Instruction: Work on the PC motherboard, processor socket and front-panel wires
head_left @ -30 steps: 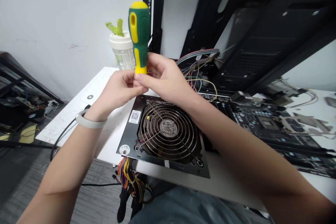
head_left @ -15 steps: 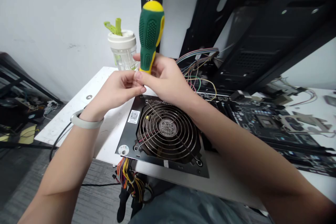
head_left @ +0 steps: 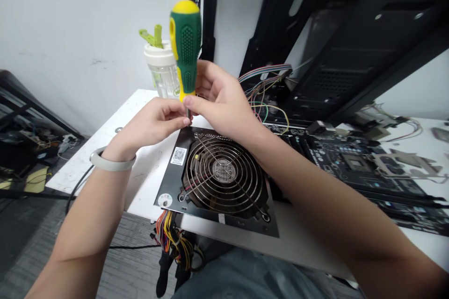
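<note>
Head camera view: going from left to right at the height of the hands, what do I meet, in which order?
White wristband → left hand → green-and-yellow screwdriver → right hand → bundle of coloured wires → motherboard

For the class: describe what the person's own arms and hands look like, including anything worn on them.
Both forearms are bare, with no sleeves in view. The left hand and right hand wear no gloves. A smooth, pale grey band circles the left wrist; the right wrist shows none.
</note>
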Demonstrator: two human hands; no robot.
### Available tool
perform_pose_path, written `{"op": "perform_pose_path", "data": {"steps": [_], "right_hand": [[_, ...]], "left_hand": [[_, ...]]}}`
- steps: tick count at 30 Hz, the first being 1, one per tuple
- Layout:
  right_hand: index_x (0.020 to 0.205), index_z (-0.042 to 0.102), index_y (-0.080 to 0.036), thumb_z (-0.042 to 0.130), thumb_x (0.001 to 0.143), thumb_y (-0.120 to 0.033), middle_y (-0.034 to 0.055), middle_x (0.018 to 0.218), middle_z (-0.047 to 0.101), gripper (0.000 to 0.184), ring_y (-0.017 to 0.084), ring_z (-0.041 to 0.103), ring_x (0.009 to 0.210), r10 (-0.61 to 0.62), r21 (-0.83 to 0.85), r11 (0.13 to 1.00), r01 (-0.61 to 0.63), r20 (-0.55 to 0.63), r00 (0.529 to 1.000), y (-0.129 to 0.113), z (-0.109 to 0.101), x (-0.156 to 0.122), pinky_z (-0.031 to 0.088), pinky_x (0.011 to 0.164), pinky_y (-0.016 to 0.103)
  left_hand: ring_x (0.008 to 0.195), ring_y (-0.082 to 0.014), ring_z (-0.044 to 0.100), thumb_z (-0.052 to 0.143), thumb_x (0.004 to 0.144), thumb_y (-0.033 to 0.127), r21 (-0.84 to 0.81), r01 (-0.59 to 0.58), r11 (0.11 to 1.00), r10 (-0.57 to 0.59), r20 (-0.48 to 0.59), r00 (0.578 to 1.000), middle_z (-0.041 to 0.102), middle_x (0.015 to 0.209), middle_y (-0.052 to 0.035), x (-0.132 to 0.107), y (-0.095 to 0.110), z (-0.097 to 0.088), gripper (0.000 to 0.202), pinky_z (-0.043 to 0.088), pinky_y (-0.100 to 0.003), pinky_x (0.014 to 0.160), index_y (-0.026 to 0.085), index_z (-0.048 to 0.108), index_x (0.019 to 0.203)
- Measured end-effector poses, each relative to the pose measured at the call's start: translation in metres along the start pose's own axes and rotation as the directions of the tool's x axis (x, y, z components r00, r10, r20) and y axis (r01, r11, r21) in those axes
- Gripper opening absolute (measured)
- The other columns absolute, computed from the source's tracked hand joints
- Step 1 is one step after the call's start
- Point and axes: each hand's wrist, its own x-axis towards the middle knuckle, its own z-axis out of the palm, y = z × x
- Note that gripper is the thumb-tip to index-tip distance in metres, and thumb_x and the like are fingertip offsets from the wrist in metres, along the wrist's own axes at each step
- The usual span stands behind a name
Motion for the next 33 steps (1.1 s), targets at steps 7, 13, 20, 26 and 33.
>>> {"op": "perform_pose_path", "data": {"steps": [7,13,20,26,33], "right_hand": [[0.110,0.060,-0.013,0.064,0.078,-0.024,0.0078,0.112,0.064,0.034,0.021,0.061,0.110,-0.094,-0.052,0.994,0.095,0.032,0.995,-0.004,0.000,-0.003,0.048,0.102,0.038],[0.117,0.056,-0.017,0.059,0.081,-0.016,0.0015,0.113,0.066,0.036,0.017,0.061,0.110,-0.040,-0.010,0.999,0.040,0.053,0.998,-0.005,0.001,-0.002,0.048,0.101,0.034],[0.106,0.059,-0.012,0.059,0.082,-0.023,0.0076,0.108,0.062,0.027,0.021,0.059,0.112,-0.079,-0.090,0.992,0.084,0.055,0.995,-0.004,0.001,-0.003,0.047,0.102,0.037],[0.119,0.054,-0.017,0.059,0.081,-0.015,0.0024,0.107,0.064,0.039,0.017,0.061,0.110,-0.038,-0.024,0.999,0.040,0.057,0.998,-0.006,0.002,-0.001,0.047,0.104,0.031],[0.112,0.061,-0.014,0.061,0.081,-0.019,0.0074,0.112,0.065,0.032,0.020,0.060,0.109,-0.034,-0.115,0.993,0.039,0.048,0.998,-0.007,0.001,-0.002,0.048,0.103,0.036]], "left_hand": [[0.056,-0.0103,0.048,0.067,0.073,0.023,0.017,0.019,1.000,-0.018,-0.067,0.998,0.051,0.060,0.0025,0.000,0.003,0.006,0.014,0.038,-0.023,0.052,0.015,0.057,0.066],[0.064,-0.0128,0.054,0.063,0.078,0.025,0.000,-0.042,0.999,0.042,0.014,0.999,0.058,0.067,0.0004,0.000,0.003,0.006,0.010,0.045,-0.026,0.060,0.015,0.063,0.076],[0.055,-0.0105,0.049,0.068,0.075,0.025,0.007,0.002,1.000,-0.001,-0.088,0.996,0.052,0.058,0.0025,0.000,0.003,0.011,0.017,0.040,-0.023,0.053,0.015,0.058,0.066],[0.073,-0.0166,0.060,0.071,0.077,0.040,-0.077,-0.035,0.996,0.034,-0.019,0.999,0.065,0.074,-0.0024,0.000,0.002,0.008,0.025,0.050,-0.029,0.068,0.016,0.064,0.075],[0.067,-0.0160,0.060,0.076,0.073,0.040,-0.082,0.020,0.996,-0.033,-0.154,0.988,0.066,0.071,-0.0021,0.000,0.000,0.012,0.026,0.050,-0.029,0.065,0.016,0.066,0.076]]}}
